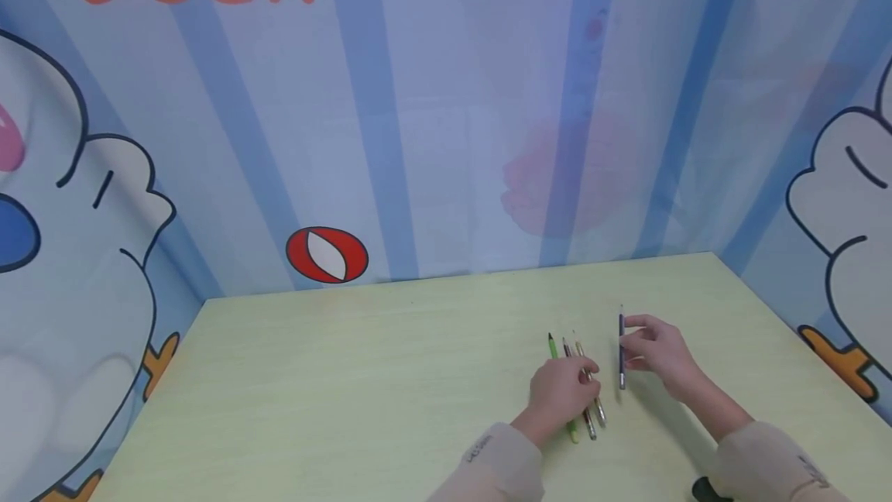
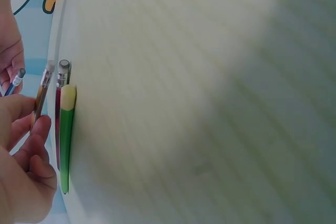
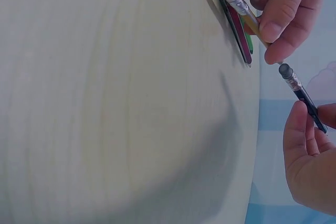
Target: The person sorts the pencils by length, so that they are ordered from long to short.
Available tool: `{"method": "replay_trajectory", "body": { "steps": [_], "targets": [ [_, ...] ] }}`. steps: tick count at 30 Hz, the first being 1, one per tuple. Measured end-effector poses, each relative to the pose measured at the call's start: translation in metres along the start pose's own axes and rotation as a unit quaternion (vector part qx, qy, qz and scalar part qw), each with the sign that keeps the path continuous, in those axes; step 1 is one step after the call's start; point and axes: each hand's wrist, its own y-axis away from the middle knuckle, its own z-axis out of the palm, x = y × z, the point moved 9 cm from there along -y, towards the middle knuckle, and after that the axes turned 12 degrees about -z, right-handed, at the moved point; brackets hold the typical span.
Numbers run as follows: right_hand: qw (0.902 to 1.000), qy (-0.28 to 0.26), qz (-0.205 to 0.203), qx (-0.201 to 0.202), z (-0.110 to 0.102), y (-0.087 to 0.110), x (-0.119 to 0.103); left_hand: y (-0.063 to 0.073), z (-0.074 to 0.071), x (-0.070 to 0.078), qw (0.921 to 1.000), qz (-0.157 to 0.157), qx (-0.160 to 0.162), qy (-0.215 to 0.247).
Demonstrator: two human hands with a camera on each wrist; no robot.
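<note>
My left hand [image 1: 560, 392] pinches a yellow pencil [image 3: 251, 22] with a metal band and a pale eraser. Beside it on the table lie a green pencil [image 2: 65, 140] and a dark red pencil [image 3: 236, 22] with an eraser end, close together under the left hand. To the right, my right hand [image 1: 658, 348] holds a dark blue pencil [image 1: 622, 355] between thumb and fingers, apart from the others. Its tip points toward the back wall and its eraser toward me. Parts of the yellow, green and red pencils are hidden behind the left hand in the head view.
The pale table [image 1: 334, 393] extends to the left of the hands and ends at a blue striped backdrop [image 1: 460, 138] with cartoon figures. A black object [image 1: 707, 489], partly hidden by the right sleeve, sits at the front edge of the view.
</note>
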Motion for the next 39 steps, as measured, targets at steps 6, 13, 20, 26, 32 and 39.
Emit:
{"method": "replay_trajectory", "body": {
  "steps": [6,13,20,26,32,39],
  "targets": [
    [1.0000,-0.004,0.003,0.001,0.000,0.000,0.003,-0.001,0.007,0.004,0.9973,0.011,-0.004,-0.072],
    [1.0000,0.006,0.005,0.001,-0.001,0.000,0.004,-0.001,0.015,0.008,0.9920,0.024,-0.002,-0.124],
    [0.9999,0.013,0.007,0.000,-0.002,0.002,0.002,-0.001,0.020,0.010,0.9861,0.023,0.003,-0.164],
    [0.9998,0.015,0.009,0.003,-0.003,0.002,0.004,-0.002,0.021,0.010,0.9846,0.019,-0.002,-0.174],
    [0.9998,0.016,0.013,0.006,-0.005,0.002,0.008,-0.001,0.016,0.010,0.9839,0.028,0.022,-0.175],
    [0.9992,0.029,0.014,-0.024,0.000,0.003,0.012,0.001,0.012,0.009,0.9834,0.026,0.030,-0.177]
  ]
}}
